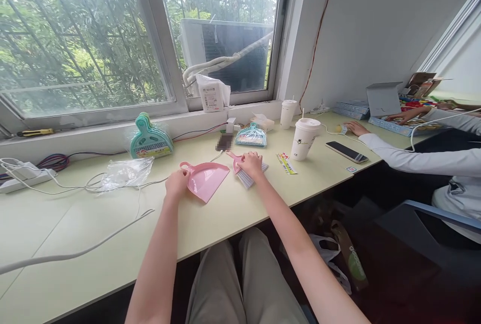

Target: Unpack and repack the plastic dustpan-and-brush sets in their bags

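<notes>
A pink dustpan [209, 178] lies on the pale desk [210, 223], its wide lip pointing right. Closed around its handle side is my left hand [177, 183]. My right hand [251, 164] grips a small pink hand brush [246, 178] at its head, with the pale bristles turned down toward the desk. A short gap separates brush and dustpan. To the right of the brush lies a colourful cardboard label [286, 163]. Parts of both handles are hidden by my fingers.
Green dustpans [150, 138] stand stacked at back left, near a crumpled plastic bag [126, 172]. Another wrapped set [251, 136] sits behind my right hand. Two lidded cups [305, 139] and a phone [346, 152] are to the right. Cables cross the left. A co-worker's hand [355, 128] rests farther right.
</notes>
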Demonstrator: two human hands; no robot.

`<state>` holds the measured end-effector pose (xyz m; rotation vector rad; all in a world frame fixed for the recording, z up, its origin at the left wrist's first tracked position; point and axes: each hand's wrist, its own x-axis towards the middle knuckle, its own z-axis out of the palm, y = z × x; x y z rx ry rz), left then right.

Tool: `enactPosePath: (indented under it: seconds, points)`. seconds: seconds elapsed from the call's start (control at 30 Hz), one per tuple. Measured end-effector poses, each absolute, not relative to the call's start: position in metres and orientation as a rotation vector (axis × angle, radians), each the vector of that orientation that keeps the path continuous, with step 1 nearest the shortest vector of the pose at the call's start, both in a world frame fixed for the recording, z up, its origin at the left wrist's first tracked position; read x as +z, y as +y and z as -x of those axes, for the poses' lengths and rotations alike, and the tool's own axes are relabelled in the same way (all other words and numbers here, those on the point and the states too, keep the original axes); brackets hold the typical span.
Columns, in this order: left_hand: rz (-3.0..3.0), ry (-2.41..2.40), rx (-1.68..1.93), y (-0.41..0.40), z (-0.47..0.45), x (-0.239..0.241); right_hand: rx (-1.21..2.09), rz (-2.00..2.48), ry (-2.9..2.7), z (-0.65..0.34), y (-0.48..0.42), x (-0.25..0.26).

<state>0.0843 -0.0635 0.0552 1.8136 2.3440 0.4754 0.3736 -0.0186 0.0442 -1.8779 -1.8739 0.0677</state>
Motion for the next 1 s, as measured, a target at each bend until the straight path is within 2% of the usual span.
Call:
enactPosePath:
  seconds: [0.3, 0.53, 0.73, 0.87, 1.0]
  points:
    - [-1.954, 2.320, 0.515, -0.072, -0.151, 0.042, 0.137, 1.618, -1.991, -0.336, -0.037, 0.048]
    - [-2.308, 1.991, 0.442, -0.080, -0.171, 0.038, 0.178, 1.477, -2.182, -0.326, -0.044, 0.040]
    - [-2.803, 1.691, 0.606, -0.079, -0.144, 0.053, 0.536, 1.279, -2.137, -0.336, -0.036, 0.041]
    - [-2.895, 1.724, 0.443, -0.074, -0.129, 0.052, 0.813, 1.074, -2.151, -0.339, -0.036, 0.042]
    - [-2.932, 1.678, 0.426, -0.071, -0.126, 0.046, 0.868, 1.048, -2.131, -0.340, -0.037, 0.042]
